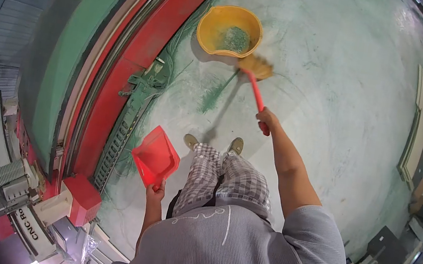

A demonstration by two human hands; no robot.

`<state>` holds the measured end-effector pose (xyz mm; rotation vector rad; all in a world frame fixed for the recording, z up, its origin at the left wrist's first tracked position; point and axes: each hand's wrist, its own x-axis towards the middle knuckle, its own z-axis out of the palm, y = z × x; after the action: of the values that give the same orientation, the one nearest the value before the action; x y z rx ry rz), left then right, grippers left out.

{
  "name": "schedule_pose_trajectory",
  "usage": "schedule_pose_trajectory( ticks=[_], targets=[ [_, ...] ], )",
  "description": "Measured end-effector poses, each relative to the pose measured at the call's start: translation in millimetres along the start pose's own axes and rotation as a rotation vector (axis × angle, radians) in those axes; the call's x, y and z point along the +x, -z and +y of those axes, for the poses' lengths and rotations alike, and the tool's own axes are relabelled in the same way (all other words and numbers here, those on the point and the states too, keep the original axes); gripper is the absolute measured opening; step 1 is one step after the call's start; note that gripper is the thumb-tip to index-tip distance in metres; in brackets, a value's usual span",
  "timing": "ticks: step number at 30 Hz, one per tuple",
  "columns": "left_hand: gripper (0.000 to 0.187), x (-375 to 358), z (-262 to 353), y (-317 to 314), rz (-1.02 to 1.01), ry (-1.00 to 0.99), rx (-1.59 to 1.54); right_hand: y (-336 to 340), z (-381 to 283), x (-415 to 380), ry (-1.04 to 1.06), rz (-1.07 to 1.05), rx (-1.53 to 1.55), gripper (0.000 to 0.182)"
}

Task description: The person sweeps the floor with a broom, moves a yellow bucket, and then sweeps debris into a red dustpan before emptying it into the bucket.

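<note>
My right hand [265,119] is wrapped round the red handle of a small hand broom [255,84]. Its yellowish bristles, smeared by motion, are at the floor close to the near rim of a yellow basin [205,30]. Green debris [235,39] lies in the bottom of that basin. A streak of green dust [212,98] marks the floor left of the broom. Down at the left, my left hand [156,189] grips a red dustpan [156,151] by its handle, holding it beside my left leg.
Along the left runs a large red and green machine [110,111] with a dusty cable chain [121,135] at its foot. A CNC-labelled part [28,230] stands at lower left. Boards [417,130] lie along the right wall. Green dust is scattered over the pale floor [326,94].
</note>
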<state>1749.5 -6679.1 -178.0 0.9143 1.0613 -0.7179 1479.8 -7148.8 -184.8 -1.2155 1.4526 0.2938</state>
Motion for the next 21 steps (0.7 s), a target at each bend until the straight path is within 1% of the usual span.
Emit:
schedule_pose_trajectory(
  ticks=[2, 4, 6, 8, 10, 12, 13, 14, 16, 18, 20, 21],
  targets=[
    [0.033, 31, 7, 30, -0.009, 0.016, 0.004, -11, 12, 0, -0.048, -0.175, 0.015, 0.036],
    [0.03, 58, 7, 63, -0.175, -0.299, 0.637, -14, 23, -47, 0.161, -0.084, -0.112, 0.029],
    [0.03, 57, -1, 62, -0.157, -0.265, 0.561, 1, 51, -76, 0.098, -0.141, 0.009, 0.04],
    [0.03, 53, -2, 67, -0.11, -0.217, 0.426, 23, 62, -126, 0.043, -0.203, 0.264, 0.046],
    [0.03, 44, -3, 70, -0.045, -0.177, 0.312, 39, 59, -179, -0.053, -0.185, 0.381, 0.052],
    [0.031, 30, -3, 73, 0.011, -0.145, 0.211, 46, 64, -201, -0.033, -0.095, 0.435, 0.052],
    [0.031, 30, -2, 66, 0.033, -0.129, 0.162, 46, 96, -178, 0.031, -0.074, 0.501, 0.053],
    [0.031, 25, -3, 60, 0.053, -0.114, 0.113, 50, 100, -174, 0.044, -0.001, 0.478, 0.05],
    [0.031, 18, -2, 43, 0.084, -0.082, 0.019, 59, 119, -139, 0.077, 0.066, 0.441, 0.046],
    [0.031, 15, -4, 18, 0.122, -0.051, -0.069, 70, 120, -96, 0.04, 0.139, 0.469, 0.038],
    [0.032, 5, -3, 8, 0.16, -0.016, -0.156, 82, 121, -45, 0.029, 0.141, 0.584, 0.027],
    [0.032, 1, -1, 2, 0.178, 0.002, -0.199, 82, 116, -23, 0.01, 0.094, 0.622, 0.019]
  ],
)
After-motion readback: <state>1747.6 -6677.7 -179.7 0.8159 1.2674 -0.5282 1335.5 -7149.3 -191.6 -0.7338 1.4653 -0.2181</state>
